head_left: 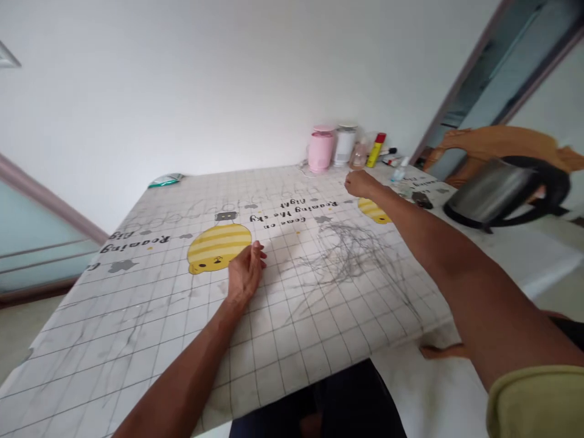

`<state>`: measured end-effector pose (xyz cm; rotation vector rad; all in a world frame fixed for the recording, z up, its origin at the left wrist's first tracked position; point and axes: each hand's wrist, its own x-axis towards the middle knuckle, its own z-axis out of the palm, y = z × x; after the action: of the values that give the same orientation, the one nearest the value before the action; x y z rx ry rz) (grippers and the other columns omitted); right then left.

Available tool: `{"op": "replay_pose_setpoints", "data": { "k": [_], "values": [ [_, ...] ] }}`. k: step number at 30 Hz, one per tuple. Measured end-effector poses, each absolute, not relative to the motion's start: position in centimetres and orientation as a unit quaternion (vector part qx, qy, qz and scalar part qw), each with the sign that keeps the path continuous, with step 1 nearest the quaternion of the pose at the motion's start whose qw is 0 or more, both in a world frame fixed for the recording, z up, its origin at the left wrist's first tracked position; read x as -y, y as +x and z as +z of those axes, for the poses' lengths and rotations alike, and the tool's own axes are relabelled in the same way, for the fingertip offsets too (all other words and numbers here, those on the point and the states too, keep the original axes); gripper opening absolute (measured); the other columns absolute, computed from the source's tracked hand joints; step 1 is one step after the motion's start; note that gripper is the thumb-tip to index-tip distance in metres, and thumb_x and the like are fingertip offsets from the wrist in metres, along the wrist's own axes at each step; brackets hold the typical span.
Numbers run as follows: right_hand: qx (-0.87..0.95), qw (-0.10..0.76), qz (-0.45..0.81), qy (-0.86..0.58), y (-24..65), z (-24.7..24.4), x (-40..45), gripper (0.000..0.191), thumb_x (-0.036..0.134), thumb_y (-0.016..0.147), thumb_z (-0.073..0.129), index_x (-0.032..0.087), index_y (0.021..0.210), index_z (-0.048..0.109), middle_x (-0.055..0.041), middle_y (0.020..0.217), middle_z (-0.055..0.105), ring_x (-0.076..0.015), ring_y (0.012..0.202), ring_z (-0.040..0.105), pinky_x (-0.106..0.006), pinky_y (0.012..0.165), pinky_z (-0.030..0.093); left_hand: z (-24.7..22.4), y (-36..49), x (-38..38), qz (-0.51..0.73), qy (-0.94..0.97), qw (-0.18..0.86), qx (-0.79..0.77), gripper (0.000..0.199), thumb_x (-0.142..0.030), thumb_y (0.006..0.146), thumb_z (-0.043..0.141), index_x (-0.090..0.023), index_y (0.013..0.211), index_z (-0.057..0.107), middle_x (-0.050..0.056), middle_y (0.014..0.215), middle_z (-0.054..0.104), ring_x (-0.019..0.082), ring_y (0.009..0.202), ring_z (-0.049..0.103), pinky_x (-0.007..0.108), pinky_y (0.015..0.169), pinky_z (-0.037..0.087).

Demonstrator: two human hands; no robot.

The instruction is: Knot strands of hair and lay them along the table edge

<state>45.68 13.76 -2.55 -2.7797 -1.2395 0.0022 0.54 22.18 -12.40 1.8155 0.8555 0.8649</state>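
Note:
My left hand (pixel 246 272) rests on its side on the checked tablecloth (pixel 150 310), beside a printed yellow bear. Its fingers are curled together, and whatever they may hold is hidden. Farther away, my right hand (pixel 359 184) is closed in a fist above the back right of the cloth, nearest to the pink container (pixel 320 150) and the bottles. What it holds, if anything, cannot be made out. Dark, thin tangled lines (pixel 351 252) spread over the cloth between my two forearms.
A metal kettle (pixel 497 188) with a black handle stands at the right. Along the back are a white container (pixel 345 146), a yellow and red tube (pixel 376 150) and a small clear bottle (pixel 400 170). A green-edged packet (pixel 166 180) lies back left. A wooden chair (pixel 506 143) is behind the kettle.

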Motion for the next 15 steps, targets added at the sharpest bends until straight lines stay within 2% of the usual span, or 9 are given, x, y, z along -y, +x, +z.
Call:
{"op": "replay_pose_setpoints", "data": {
  "k": [2,5,10,12,15],
  "values": [
    [0.402,0.028,-0.009,-0.915,45.9,-1.5,-10.0,0.028,0.023,0.105,0.063,0.007,0.121,0.080,-0.0255,0.132,0.074,-0.0354,0.129,0.064,-0.039,0.107,0.048,-12.3,0.5,-22.2,0.346,0.742,0.457,-0.348,0.071,-0.081,0.101,0.047,-0.016,0.103,0.076,0.010,0.086,0.076,0.021,0.060,0.065,0.031,0.056,0.052],
    [0.387,-0.001,-0.005,-0.922,45.8,-0.9,-4.2,0.019,0.016,0.100,0.066,0.011,0.109,0.083,-0.0233,0.124,0.077,-0.0349,0.123,0.066,-0.040,0.103,0.049,-12.2,0.5,-22.3,0.337,0.744,0.460,-0.349,0.069,-0.078,0.101,0.049,-0.015,0.104,0.076,0.009,0.083,0.076,0.019,0.055,0.062,0.031,0.054,0.050],
    [0.352,-0.025,0.042,-0.935,44.6,-2.1,2.9,0.013,0.008,0.092,0.071,0.012,0.085,0.082,-0.0172,0.085,0.079,-0.0314,0.093,0.074,-0.038,0.087,0.053,-11.7,0.6,-22.2,0.333,0.741,0.460,-0.357,0.067,-0.077,0.100,0.052,-0.014,0.103,0.075,0.010,0.086,0.075,0.017,0.054,0.059,0.030,0.053,0.051],
    [0.353,-0.014,0.041,-0.935,44.0,-2.9,3.8,0.013,0.009,0.093,0.071,0.012,0.087,0.082,-0.0167,0.087,0.079,-0.0294,0.092,0.073,-0.036,0.086,0.052,-11.4,0.6,-22.0,0.333,0.743,0.459,-0.356,0.068,-0.077,0.099,0.052,-0.014,0.103,0.075,0.010,0.087,0.076,0.017,0.055,0.061,0.030,0.053,0.052],
    [0.369,0.010,0.022,-0.929,43.3,-4.4,2.9,0.014,0.016,0.094,0.074,0.012,0.104,0.083,-0.0180,0.110,0.081,-0.0284,0.106,0.071,-0.031,0.091,0.050,-11.1,0.5,-21.7,0.332,0.745,0.456,-0.356,0.071,-0.080,0.098,0.050,-0.013,0.102,0.074,0.012,0.089,0.076,0.018,0.058,0.063,0.030,0.054,0.053]
  ]
}}
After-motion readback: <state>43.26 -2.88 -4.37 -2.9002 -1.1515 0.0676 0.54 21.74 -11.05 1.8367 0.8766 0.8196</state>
